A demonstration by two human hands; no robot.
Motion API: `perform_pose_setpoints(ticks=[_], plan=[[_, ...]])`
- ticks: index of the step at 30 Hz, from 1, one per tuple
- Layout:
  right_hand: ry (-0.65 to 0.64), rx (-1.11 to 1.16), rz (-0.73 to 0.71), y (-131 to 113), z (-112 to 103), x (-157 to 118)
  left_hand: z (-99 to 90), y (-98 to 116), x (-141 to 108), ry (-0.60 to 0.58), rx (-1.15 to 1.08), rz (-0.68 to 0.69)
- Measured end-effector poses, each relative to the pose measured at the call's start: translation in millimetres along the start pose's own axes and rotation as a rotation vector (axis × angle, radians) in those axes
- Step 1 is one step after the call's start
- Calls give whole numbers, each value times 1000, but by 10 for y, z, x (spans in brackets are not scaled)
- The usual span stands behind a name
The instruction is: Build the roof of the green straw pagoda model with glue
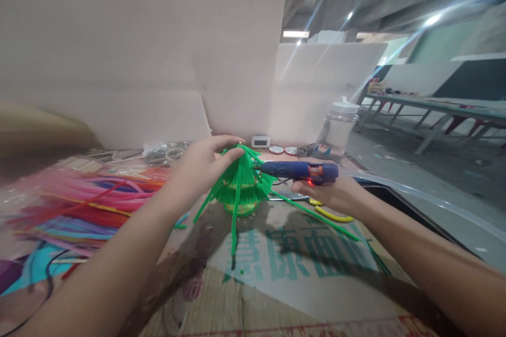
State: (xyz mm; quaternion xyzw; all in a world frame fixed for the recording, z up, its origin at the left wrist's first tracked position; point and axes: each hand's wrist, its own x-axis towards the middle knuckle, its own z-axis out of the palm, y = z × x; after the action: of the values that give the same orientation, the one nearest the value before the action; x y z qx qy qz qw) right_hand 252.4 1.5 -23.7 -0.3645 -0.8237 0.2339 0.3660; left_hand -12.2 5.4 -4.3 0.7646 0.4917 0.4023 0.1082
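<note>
A green cone-shaped tree of pipe cleaners (243, 176) stands in tiers on the table, with a few long stems sticking out toward me and to the right. Its top is pinched between the thumb and fingers of my left hand (205, 160). My right hand (332, 195) grips a blue hot glue gun (290, 170) with a small red light glowing on it. The gun's nozzle points left at the upper right side of the tree; whether it touches cannot be made out. Just below my right hand lie yellow-handled pliers (334, 216).
Pink, red, purple and blue pipe cleaners (103, 195) are heaped at left. Along the back stand a small digital clock (260, 141), round dials, a tape roll and a clear bottle (338, 129). White boards (138, 52) rise behind. A printed sheet (300, 279) covers the table front.
</note>
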Motion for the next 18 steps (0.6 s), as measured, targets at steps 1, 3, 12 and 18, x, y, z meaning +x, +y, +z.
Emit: perform_pose_setpoints(ticks=[1,3,12,18], plan=[[2,14,-7,-9,3,3,2,1,-4,-3,-11,-6],[5,36,-5,-22,8,7,1,14,-12,-4,-22,-16],[28,-10,-3,32,10,-5,-10,87,-16,2,-12,-33],[35,-66,3,-17,17,-5,4,59,-21,-11,-65,-36]])
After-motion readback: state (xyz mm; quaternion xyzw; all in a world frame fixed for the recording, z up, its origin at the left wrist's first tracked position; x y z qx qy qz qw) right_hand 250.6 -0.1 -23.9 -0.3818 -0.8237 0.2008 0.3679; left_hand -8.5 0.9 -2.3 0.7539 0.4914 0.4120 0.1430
